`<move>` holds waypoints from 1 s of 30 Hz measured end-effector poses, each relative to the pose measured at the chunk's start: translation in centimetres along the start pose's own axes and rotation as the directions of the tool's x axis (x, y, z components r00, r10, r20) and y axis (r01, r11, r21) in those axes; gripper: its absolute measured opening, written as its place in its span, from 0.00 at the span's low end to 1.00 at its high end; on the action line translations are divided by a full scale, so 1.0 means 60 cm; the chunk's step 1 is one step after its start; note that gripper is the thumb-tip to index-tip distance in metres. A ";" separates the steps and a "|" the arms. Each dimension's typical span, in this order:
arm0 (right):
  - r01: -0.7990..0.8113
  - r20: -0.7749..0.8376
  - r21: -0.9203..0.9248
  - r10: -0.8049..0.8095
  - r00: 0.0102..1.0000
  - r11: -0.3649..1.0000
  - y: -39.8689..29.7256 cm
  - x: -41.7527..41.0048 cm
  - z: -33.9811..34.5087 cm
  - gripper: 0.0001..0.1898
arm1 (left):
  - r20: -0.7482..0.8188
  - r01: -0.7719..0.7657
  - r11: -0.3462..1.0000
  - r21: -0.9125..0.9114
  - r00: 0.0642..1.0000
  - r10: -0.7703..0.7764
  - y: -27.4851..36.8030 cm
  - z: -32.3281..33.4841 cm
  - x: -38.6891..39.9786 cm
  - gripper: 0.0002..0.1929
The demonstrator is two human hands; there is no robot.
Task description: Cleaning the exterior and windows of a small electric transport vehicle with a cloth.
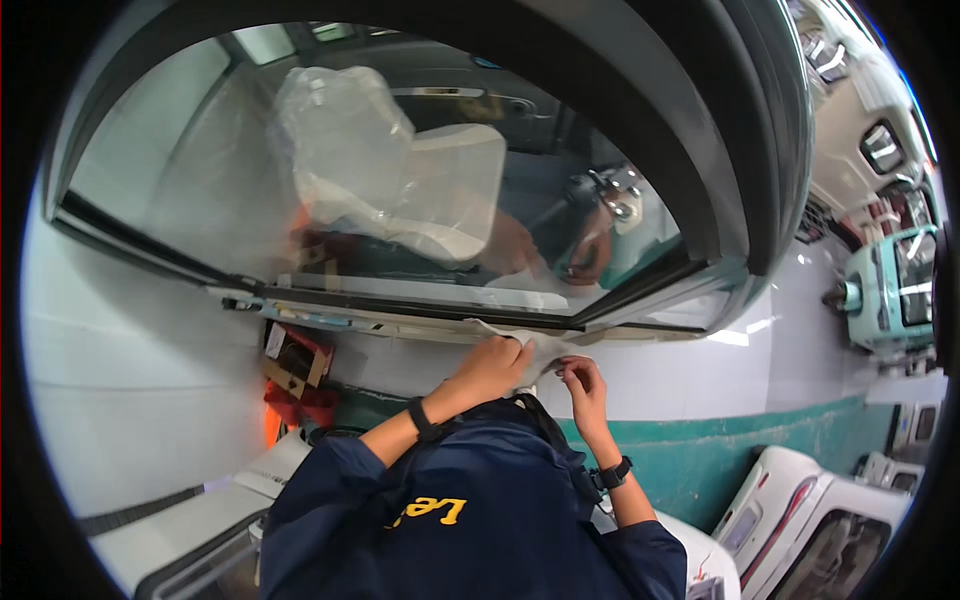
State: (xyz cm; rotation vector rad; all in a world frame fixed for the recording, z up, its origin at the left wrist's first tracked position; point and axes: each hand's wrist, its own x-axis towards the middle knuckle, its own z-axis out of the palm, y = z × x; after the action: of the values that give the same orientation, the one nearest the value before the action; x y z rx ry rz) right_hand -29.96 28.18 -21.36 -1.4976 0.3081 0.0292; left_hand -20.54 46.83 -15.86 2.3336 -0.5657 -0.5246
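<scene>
A crumpled white cloth (pixel 546 351) lies between my two hands, just below the vehicle's side window. My left hand (pixel 495 366) is closed on the cloth, its fingers folded over the near part. To the right, my right hand (pixel 581 375) has its thumb and index finger together at the cloth's edge; whether they pinch it is too small to tell. Beyond them is the window glass (pixel 540 195), with reflections of both hands. Through it a driver's seat under clear plastic (pixel 375 157) shows. Both wrists wear dark bands.
A cardboard box (pixel 295 360) and red containers (pixel 307 405) stand on the left. A green floor strip (pixel 675 450) runs behind me. White vehicles (pixel 795 517) are at the lower right, and a turquoise one (pixel 892 289) is farther off. A white vehicle panel (pixel 187 525) is at the lower left.
</scene>
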 end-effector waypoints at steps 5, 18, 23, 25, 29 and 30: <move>0.568 0.396 -0.714 -0.433 0.809 0.408 -0.014 0.015 -0.010 0.23 | -0.199 -0.139 0.990 0.010 0.970 0.138 -0.019 0.070 0.031 0.15; 0.690 0.657 -0.721 -0.252 0.710 0.066 0.017 0.072 -0.041 0.36 | -0.302 -0.289 0.918 0.273 0.880 0.367 -0.125 0.192 0.040 0.28; 0.762 0.747 -0.645 -0.164 0.644 0.057 -0.015 0.091 -0.025 0.35 | -0.310 -0.370 0.884 0.287 0.837 0.451 -0.149 0.150 0.025 0.29; 0.774 0.767 -0.623 -0.106 0.633 0.113 -0.018 0.102 0.003 0.35 | -0.292 -0.431 0.852 0.297 0.809 0.510 -0.173 0.116 0.023 0.29; 0.845 0.837 -0.531 -0.118 0.535 0.065 -0.013 0.118 0.107 0.36 | -0.292 -0.416 0.851 0.322 0.811 0.507 -0.269 0.069 -0.016 0.29; 0.859 0.850 -0.509 -0.122 0.513 0.064 -0.013 0.122 0.142 0.36 | -0.322 -0.381 0.851 0.360 0.806 0.497 -0.302 0.055 -0.031 0.28</move>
State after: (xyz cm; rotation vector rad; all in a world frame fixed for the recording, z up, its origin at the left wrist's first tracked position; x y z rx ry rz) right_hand -21.19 35.24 -21.86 -2.6229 -1.1658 0.1057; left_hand -19.16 58.45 -30.18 2.3543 -0.9963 0.2796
